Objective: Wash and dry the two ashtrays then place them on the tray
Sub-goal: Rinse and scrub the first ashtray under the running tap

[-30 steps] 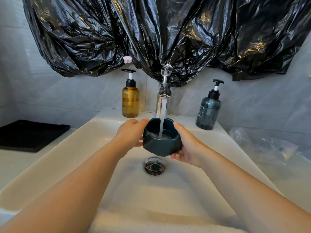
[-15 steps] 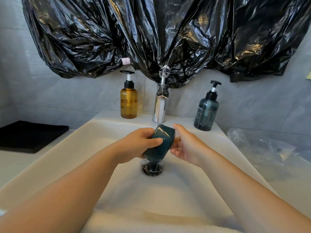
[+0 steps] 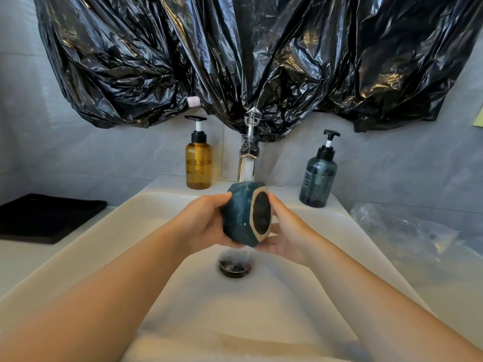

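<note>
A white basin (image 3: 122, 226) is set in a pale counter (image 3: 23, 259), with a dark round drain (image 3: 235, 267) in its bottom and a chrome faucet (image 3: 247, 165) rising from its back ledge. On that ledge stand an amber pump bottle (image 3: 198, 165) left of the faucet and a grey-blue pump bottle (image 3: 317, 184) to its right. A black tray (image 3: 47, 218) lies flat on the counter left of the basin, crumpled clear plastic (image 3: 402, 228) lies to the right, and a white towel (image 3: 235, 346) covers the near rim.
</note>
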Available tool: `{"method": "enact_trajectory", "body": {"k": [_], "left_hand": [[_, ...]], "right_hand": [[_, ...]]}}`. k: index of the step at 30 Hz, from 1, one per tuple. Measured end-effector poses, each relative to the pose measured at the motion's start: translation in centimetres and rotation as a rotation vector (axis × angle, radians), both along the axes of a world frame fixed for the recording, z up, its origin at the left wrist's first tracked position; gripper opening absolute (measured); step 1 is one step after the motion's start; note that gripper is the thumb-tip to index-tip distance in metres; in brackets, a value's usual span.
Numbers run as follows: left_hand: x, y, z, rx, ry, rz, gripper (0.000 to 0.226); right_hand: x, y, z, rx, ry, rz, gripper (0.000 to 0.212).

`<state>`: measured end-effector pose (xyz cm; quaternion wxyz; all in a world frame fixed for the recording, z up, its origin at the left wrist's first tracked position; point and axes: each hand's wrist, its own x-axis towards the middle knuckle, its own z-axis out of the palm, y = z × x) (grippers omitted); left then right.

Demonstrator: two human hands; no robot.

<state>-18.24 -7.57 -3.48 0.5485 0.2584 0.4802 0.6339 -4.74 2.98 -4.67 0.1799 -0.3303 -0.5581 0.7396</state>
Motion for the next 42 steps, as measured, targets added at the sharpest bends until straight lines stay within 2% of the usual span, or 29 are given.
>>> {"method": "enact_trajectory", "body": {"k": [2, 4, 7, 10, 13, 18, 20, 23, 27, 30, 33, 35, 38, 42], "left_hand": [[0.0, -0.1, 0.2, 0.020, -0.036, 0.002, 0.030], [0.1, -0.2, 0.5, 0.029, -0.007, 0.028, 0.027], [0.1, 0.1, 0.5, -0.001, 0.166, 0.098, 0.024], [0.1, 0.5, 0.1, -0.036, 0.310, 0.109, 0.039], [0.0, 0.8, 0.0, -0.048, 0.254, 0.143, 0.040], [-0.2, 0.8, -0.1, 0.003, 0.013, 0.192, 0.027], [-0.1, 0.8, -0.1, 0.010, -0.035, 0.176, 0.026], [-0.2, 0.9, -0.2, 0.002, -0.039, 0.177, 0.023], [-0.1, 0.9, 0.0, 0.025, -0.039, 0.211, 0.017], [-0.1, 1.0, 0.1, 0.041, -0.016, 0.227, 0.023], [0.2, 1.0, 0.0, 0.023, -0.012, 0.227, 0.034], [0.5, 0.9, 0.0, 0.004, -0.002, 0.216, 0.036], [0.9, 0.8, -0.1, -0.039, 0.098, 0.174, 0.041], [0.9, 0.8, -0.2, -0.061, 0.371, 0.185, 0.048]], "right_hand": [[-0.1, 0.0, 0.1, -0.039, 0.071, -0.010, 0.042], [-0.2, -0.1, 0.2, 0.029, 0.065, -0.033, 0.039], [-0.4, 0.0, 0.1, 0.188, -0.020, -0.081, 0.035], [-0.3, 0.1, -0.1, 0.321, -0.107, -0.152, 0.035], [-0.1, 0.0, 0.1, 0.437, -0.162, -0.222, 0.029], [-0.1, 0.1, 0.5, 0.477, -0.081, -0.310, 0.031], [-0.1, 0.1, 0.6, 0.442, -0.042, -0.328, 0.024], [-0.1, 0.0, 1.0, 0.394, -0.001, -0.300, 0.022], [-0.1, -0.1, 1.3, 0.442, 0.012, -0.232, 0.026], [0.2, 0.0, 1.9, 0.466, 0.013, -0.198, 0.024], [0.7, 0.3, 2.4, 0.483, 0.034, -0.255, 0.014], [1.1, 0.4, 2.7, 0.579, 0.035, -0.335, 0.021], [1.3, 0.2, 3.8, 0.786, 0.038, -0.406, 0.033], [0.2, 0.2, 7.1, 0.991, 0.052, -0.351, 0.039]]}}
